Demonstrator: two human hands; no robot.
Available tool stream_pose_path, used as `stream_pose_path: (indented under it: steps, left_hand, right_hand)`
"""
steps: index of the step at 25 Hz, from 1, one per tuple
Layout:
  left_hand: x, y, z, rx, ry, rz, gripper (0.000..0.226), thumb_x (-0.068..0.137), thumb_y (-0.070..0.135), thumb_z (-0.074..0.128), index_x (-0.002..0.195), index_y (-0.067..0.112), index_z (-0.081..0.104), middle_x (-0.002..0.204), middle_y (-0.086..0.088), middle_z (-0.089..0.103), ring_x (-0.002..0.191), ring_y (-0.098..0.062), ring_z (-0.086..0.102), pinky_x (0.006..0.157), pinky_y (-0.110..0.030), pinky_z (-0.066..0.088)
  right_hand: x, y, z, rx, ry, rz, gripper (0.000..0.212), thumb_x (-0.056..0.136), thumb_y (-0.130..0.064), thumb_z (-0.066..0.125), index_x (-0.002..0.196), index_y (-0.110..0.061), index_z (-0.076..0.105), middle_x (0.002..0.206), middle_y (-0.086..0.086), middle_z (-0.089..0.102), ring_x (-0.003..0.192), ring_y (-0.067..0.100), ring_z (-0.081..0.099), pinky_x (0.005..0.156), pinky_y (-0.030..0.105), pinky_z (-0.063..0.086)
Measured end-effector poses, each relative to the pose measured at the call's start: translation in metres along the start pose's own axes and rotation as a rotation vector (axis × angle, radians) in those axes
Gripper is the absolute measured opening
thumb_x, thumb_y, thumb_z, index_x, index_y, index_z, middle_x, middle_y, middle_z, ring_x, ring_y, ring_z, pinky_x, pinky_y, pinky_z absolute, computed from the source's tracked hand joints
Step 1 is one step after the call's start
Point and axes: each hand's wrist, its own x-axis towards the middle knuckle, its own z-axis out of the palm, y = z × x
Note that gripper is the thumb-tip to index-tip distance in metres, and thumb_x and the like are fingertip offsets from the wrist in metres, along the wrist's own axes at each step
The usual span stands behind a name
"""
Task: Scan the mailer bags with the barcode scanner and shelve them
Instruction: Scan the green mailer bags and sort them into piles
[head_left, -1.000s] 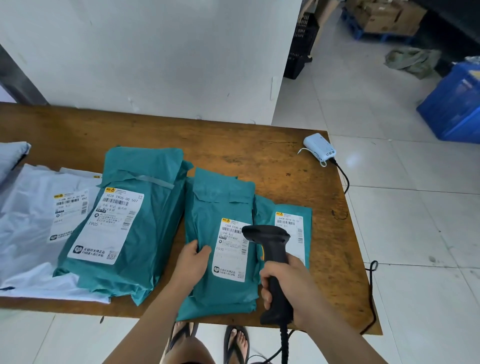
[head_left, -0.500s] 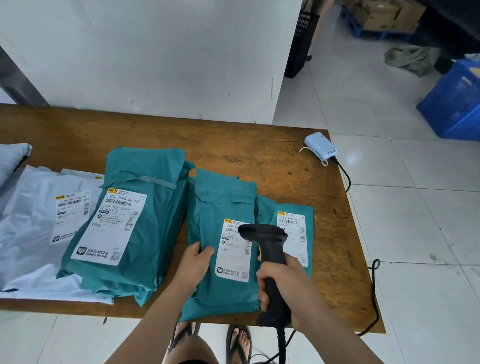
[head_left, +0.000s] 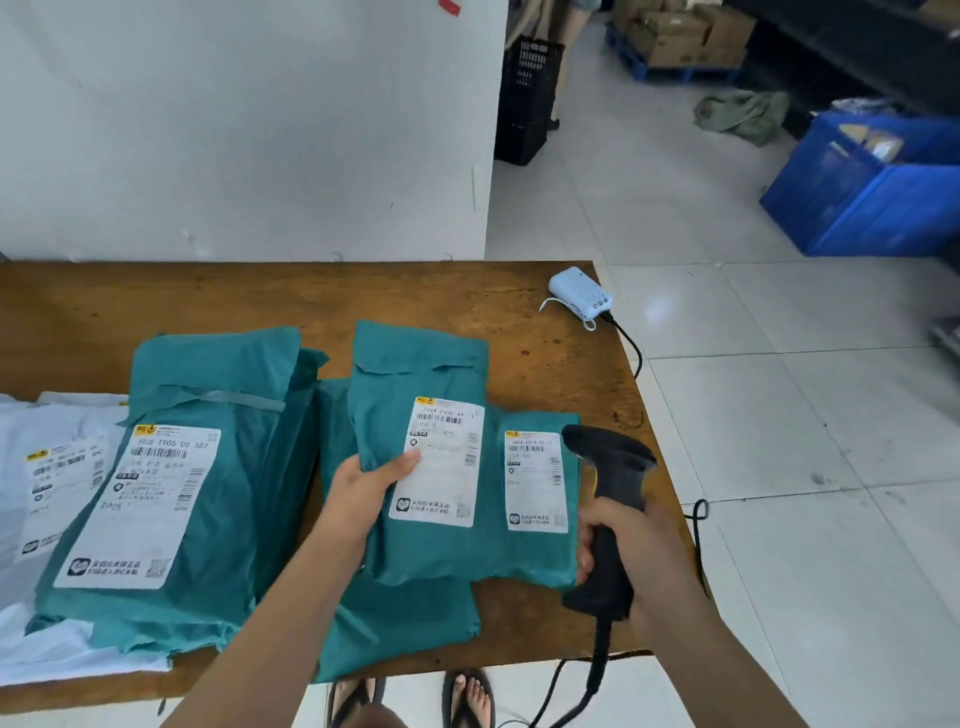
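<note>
Several teal mailer bags with white labels lie on the wooden table (head_left: 426, 296). My left hand (head_left: 363, 488) grips the left edge of a middle teal mailer bag (head_left: 421, 467), thumb on its label, and holds it lifted above another teal bag (head_left: 395, 629). A smaller teal mailer (head_left: 540, 483) lies to its right. My right hand (head_left: 639, 551) grips the black barcode scanner (head_left: 608, 499) by its handle, its head just right of that small mailer. A large teal mailer (head_left: 208, 478) lies to the left, over white mailers (head_left: 47, 467).
A small white device (head_left: 582, 293) with a black cable sits at the table's far right corner. On the tiled floor to the right stand a blue crate (head_left: 872, 192), a black crate (head_left: 527, 98) and cardboard boxes (head_left: 680, 36). A white wall runs behind the table.
My left hand has lifted the middle teal bag up and toward the right, uncovering a bag beneath. My right hand has carried the scanner rightward, off the label.
</note>
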Motion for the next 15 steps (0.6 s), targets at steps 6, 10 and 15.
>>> stream_pose_path:
  steps: [6, 10, 15]
  left_hand:
    - [0.004, -0.029, 0.052, 0.091, -0.181, -0.154, 0.019, 0.084, 0.007, 0.067, 0.102, 0.004, 0.068, 0.101, -0.013, 0.073, 0.081, -0.024, 0.071, 0.067, -0.032, 0.059]
    - [0.022, -0.082, 0.076, 0.526, -0.055, -0.079, 0.046, 0.083, 0.02, 0.07, 0.123, 0.004, 0.056, 0.124, -0.011, 0.064, 0.107, -0.026, 0.063, 0.091, -0.035, 0.053]
    - [0.016, -0.081, 0.074, 0.855, -0.107, 0.118, 0.052, 0.082, 0.039, 0.067, 0.124, 0.014, 0.05, 0.127, -0.002, 0.059, 0.117, -0.023, 0.056, 0.095, -0.037, 0.048]
  right_hand:
    - [-0.003, -0.007, -0.03, 0.122, 0.079, -0.045, 0.013, 0.084, 0.002, 0.055, 0.074, -0.004, 0.048, 0.048, 0.009, 0.048, 0.032, 0.015, 0.044, 0.037, 0.02, 0.042]
    - [-0.004, -0.004, -0.039, 0.078, 0.074, -0.025, 0.014, 0.083, 0.001, 0.055, 0.071, -0.002, 0.049, 0.05, 0.012, 0.048, 0.034, 0.017, 0.044, 0.037, 0.022, 0.042]
    - [-0.001, -0.002, -0.033, 0.058, 0.035, -0.011, 0.012, 0.084, 0.0, 0.056, 0.075, -0.003, 0.048, 0.05, 0.011, 0.049, 0.037, 0.018, 0.045, 0.043, 0.025, 0.044]
